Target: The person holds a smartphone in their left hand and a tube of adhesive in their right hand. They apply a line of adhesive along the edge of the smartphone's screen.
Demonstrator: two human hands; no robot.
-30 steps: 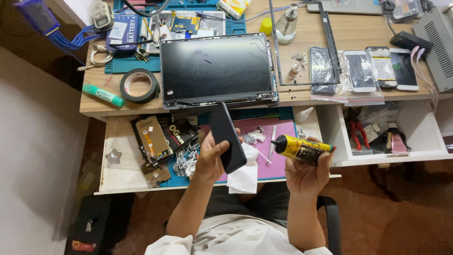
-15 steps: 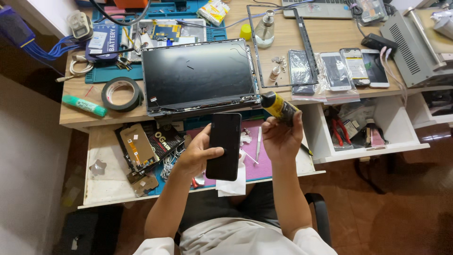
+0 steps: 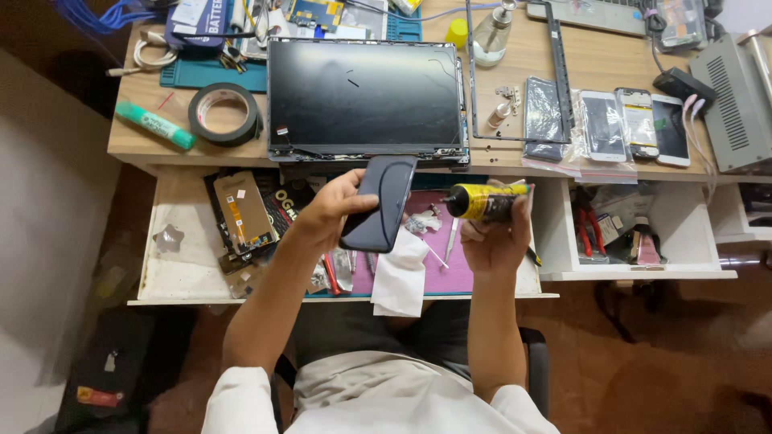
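Over the open drawer (image 3: 185, 233) of the desk (image 3: 515, 72), the left hand (image 3: 334, 210) grips a dark phone (image 3: 379, 204) by its long edges, fingers wrapped round it, the glass face turned up and tilted toward the person. Just beside it, the right hand (image 3: 494, 237) is closed round a yellow and black glue tube (image 3: 482, 201) held roughly level, its dark end pointing toward the phone but not touching it. Whether that end is capped cannot be told from here.

Below the hands lie a purple mat (image 3: 450, 269), a white tissue (image 3: 400, 277), tweezers (image 3: 452, 239) and small scraps. To the left in the drawer sit flat phone parts (image 3: 241, 210) with orange ribbon. On the desk above rests a bare laptop screen (image 3: 366, 95), with a roll of black tape (image 3: 225, 115) and a green marker (image 3: 154, 125) to its left, a clear bottle (image 3: 490, 36) and a row of phones (image 3: 635, 120) to its right.

To handle this step well, it seems best to keep the phone steady and low over the mat, so any drip lands there or on the tissue and not on the parts in the drawer. The tube's tip should likely come to the phone's edge at a shallow angle, with a light squeeze, since too much glue would spread onto the glass. Fingers of the left hand should stay clear of the seam being worked.
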